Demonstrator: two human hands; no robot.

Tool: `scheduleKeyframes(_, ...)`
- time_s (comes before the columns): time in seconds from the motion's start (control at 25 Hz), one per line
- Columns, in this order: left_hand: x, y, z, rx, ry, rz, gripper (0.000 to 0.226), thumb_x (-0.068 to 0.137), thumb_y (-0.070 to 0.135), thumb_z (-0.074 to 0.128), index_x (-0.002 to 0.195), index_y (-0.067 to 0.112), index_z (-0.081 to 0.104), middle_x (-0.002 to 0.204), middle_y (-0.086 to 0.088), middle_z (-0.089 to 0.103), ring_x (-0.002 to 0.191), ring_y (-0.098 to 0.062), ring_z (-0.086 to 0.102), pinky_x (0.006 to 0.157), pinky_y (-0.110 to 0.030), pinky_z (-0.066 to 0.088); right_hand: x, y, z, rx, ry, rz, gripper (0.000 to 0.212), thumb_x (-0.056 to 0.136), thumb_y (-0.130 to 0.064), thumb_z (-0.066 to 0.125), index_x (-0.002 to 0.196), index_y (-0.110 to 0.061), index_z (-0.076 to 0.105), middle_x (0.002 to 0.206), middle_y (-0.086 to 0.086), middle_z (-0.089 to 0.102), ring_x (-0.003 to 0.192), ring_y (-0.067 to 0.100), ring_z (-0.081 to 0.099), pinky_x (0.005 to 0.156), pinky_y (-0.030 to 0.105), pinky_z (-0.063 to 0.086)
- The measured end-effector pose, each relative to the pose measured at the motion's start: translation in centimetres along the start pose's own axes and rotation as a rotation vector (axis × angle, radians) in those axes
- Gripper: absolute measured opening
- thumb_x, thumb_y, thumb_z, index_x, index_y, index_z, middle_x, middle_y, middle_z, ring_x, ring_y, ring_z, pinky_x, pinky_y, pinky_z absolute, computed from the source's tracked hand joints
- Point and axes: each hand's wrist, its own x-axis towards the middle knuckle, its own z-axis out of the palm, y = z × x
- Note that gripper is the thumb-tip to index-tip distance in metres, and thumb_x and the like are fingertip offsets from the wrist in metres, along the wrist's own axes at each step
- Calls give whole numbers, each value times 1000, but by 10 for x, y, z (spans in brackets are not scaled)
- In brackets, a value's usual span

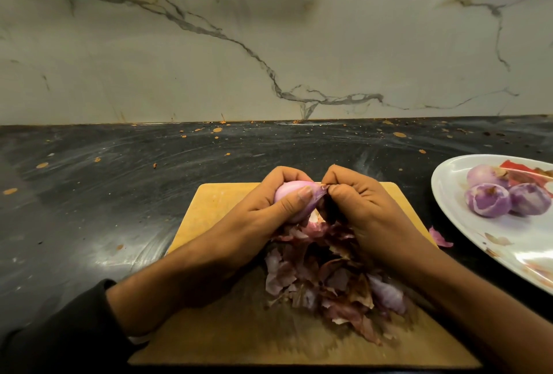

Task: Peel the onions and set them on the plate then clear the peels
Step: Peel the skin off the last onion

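Item: onion (291,194), gripped in my left hand (269,209); right hand (356,209) fingers pinch its skin (321,192). Risk: skin tears short, scraps scatter off the board (215,218).

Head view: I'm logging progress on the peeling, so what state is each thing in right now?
Left hand: grips the onion.
Right hand: pinches a strip of skin.
Onion: mostly peeled, held above the board.
Peels: piled on the cutting board.
Plate: holds three peeled onions.
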Motion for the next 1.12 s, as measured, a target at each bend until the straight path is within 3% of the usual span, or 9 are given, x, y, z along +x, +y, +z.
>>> scheduleKeyframes(0.16,0,-4,-3,-161,-76,-26,29,94,36,55,113,15,54,96,-16,62,88,-29,58,79,-36,52,0,-3,-2,234,-61,81,21,84,-19,43,66,-15,52,57,-3,50,52,7,40,49,16,34)
scheduleKeyframes(0.32,0,-2,-4,-267,-119,-35,28,92,38,56,111,17,55,95,-17,56,89,-32,46,82,-44,38,0,0,1,439,-115,158,23,82,-18,43,62,-20,55,58,4,48,56,14,39,53,24,33)
scheduleKeyframes(0.48,0,1,-6,-276,-149,-39,28,91,42,55,106,20,61,90,-12,58,80,-23,48,72,-33,37,-1,-5,1,642,-145,249,22,75,-14,43,55,-18,51,54,6,40,53,14,36,50,23,32)
scheduleKeyframes(0.56,1,2,-3,-263,-127,-31,33,90,48,53,101,19,65,88,-16,55,79,-30,44,72,-32,38,0,-6,3,700,-144,263,19,73,-14,42,55,-17,46,54,6,36,52,14,33,51,27,27)
scheduleKeyframes(0.64,2,5,1,-244,-68,-32,39,92,51,50,96,18,71,88,-17,61,81,-34,51,74,-33,45,5,-1,3,642,-88,255,19,71,-15,41,53,-18,45,52,5,37,51,15,33,51,29,24)
scheduleKeyframes(0.76,2,7,0,-96,50,18,43,92,43,44,99,14,74,98,-11,74,90,-26,71,82,-37,60,8,4,2,441,-47,201,27,77,-15,41,53,-22,51,52,4,48,53,18,40,54,32,29)
scheduleKeyframes(0.88,3,4,-3,99,137,103,41,96,39,38,112,14,66,108,-8,71,101,-32,67,87,-43,57,3,6,0,90,2,29,32,96,-13,43,67,-12,57,59,1,56,57,10,49,56,19,40)
scheduleKeyframes(1.0,1,3,-2,150,139,126,39,97,38,39,112,13,64,105,-11,69,98,-36,65,80,-45,57,0,6,1,-39,18,-45,26,95,-25,44,82,-10,61,71,3,64,65,7,58,60,16,44)
scheduleKeyframes(1.12,0,5,-1,195,92,117,36,89,37,56,119,17,54,101,3,69,91,-16,69,75,-30,59,-2,8,1,-191,39,-95,21,98,-31,45,91,-21,62,77,-2,66,72,11,64,63,27,51)
